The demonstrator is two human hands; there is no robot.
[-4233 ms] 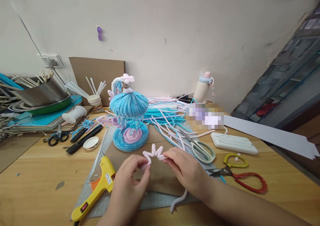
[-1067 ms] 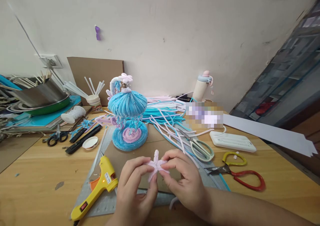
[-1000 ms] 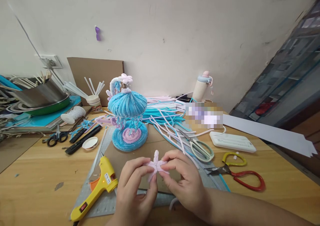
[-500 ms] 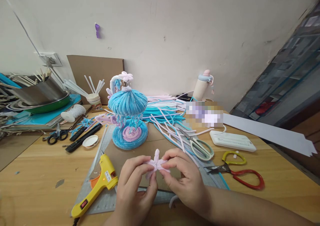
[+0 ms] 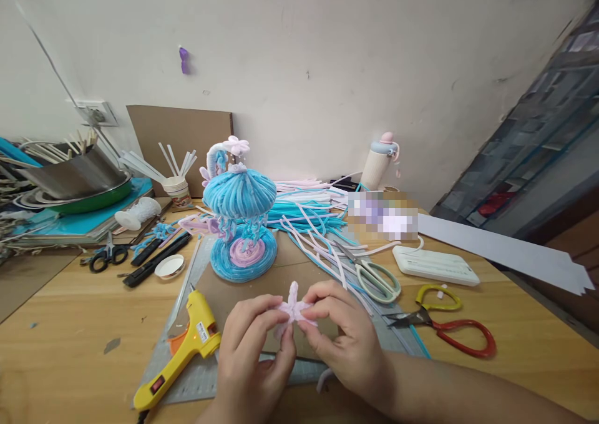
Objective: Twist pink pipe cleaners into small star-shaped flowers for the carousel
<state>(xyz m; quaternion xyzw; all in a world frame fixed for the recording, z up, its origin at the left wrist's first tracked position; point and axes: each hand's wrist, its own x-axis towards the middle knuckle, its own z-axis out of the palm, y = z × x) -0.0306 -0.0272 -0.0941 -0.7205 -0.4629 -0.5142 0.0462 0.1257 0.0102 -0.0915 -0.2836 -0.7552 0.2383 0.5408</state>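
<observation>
Between my hands is a pale pink pipe-cleaner flower, one petal pointing up and others spread to the sides. My left hand pinches its left petals between thumb and fingers. On the other side, my right hand is closed on the right petals. Fingertips hide part of the flower. Just beyond stands a blue pipe-cleaner jellyfish lamp on a round blue base with a pink centre. A yellow glue gun lies to the left of my left hand.
Green-handled scissors and red-and-yellow scissors lie at right, near a white power strip. Blue and pink pipe cleaners are heaped behind. At left are black scissors, a white lid and a paper cup.
Both hands keep their pinch on the flower, with barely any shift of the fingers. The camera view has moved very slightly; nothing else has visibly moved.
</observation>
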